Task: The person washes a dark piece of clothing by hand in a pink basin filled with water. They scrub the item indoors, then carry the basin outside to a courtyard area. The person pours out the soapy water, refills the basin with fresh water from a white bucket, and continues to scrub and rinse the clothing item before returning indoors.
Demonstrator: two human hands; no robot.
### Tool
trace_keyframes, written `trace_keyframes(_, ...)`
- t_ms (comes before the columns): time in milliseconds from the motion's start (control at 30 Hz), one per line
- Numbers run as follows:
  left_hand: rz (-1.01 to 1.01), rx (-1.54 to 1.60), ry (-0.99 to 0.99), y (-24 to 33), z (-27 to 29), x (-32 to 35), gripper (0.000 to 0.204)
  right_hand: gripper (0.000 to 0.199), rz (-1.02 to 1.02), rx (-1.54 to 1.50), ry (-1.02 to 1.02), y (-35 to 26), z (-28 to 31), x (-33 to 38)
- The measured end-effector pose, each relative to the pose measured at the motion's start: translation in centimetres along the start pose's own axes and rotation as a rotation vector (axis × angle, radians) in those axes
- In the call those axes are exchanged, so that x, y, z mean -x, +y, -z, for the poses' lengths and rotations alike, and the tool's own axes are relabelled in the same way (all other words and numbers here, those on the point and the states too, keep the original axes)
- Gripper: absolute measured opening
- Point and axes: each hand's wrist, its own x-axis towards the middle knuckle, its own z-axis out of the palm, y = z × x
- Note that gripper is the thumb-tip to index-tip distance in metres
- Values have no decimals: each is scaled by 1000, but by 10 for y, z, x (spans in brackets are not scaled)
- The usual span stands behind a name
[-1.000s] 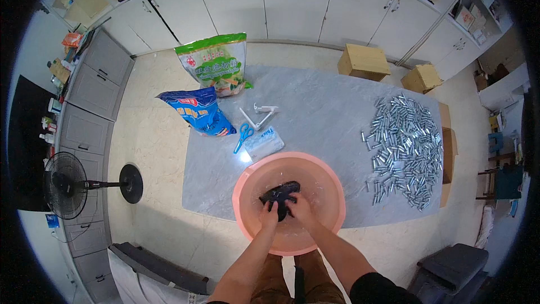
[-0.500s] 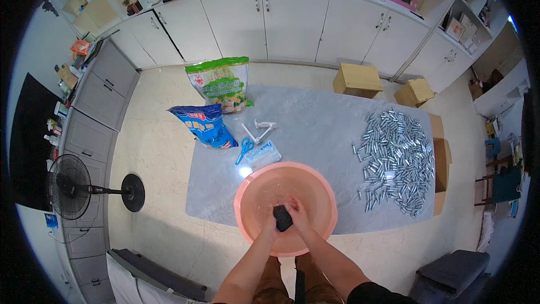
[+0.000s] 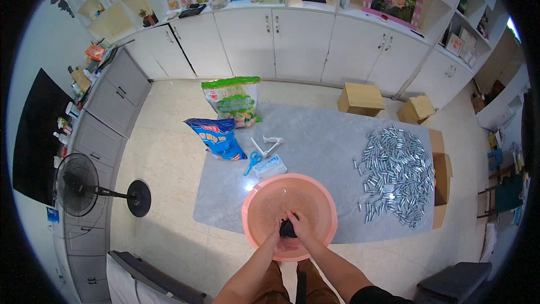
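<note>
Over a round pink basin [image 3: 331, 214] at the table's front edge, both my hands hold a small black bunched thing that looks like cloth [image 3: 288, 229]. My left hand [image 3: 275, 231] presses on its left side. From the right, my right hand [image 3: 299, 223] grips it with the fingers curled over the top. Parts of the fingers are hidden by the black thing and by each other. Shallow clear water seems to lie in the basin, with a few bubbles.
On the grey table [image 3: 326, 152] stand a blue bag [image 3: 218, 139] and a green-white bag [image 3: 233, 101]. Blue scissors [image 3: 253, 162], a clear packet [image 3: 271, 167] and a white bracket [image 3: 266, 146] lie behind the basin. Metal cylinders [image 3: 396, 177] are heaped right. A fan [image 3: 79, 184] stands left.
The whole view has shifted, with the table now lower in it. My hands have turned the black thing, and my right hand covers more of it.
</note>
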Motion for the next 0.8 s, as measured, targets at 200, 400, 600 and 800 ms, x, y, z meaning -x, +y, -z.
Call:
trace_keyframes(200,-431,-158,56,-11,5,-13,50,20,20,-93,-31,7,-4,14)
trace_keyframes(400,-459,-370,59,-15,-13,11,49,27,40,-10,-143,15,13,11)
trace_keyframes(600,-103,-393,-360,-12,-16,39,56,34,-270,-108,-594,-43,17,28)
trace_keyframes(800,-154,-476,-253,-19,-48,75,31,26,-245,-49,-502,-92,1,47)
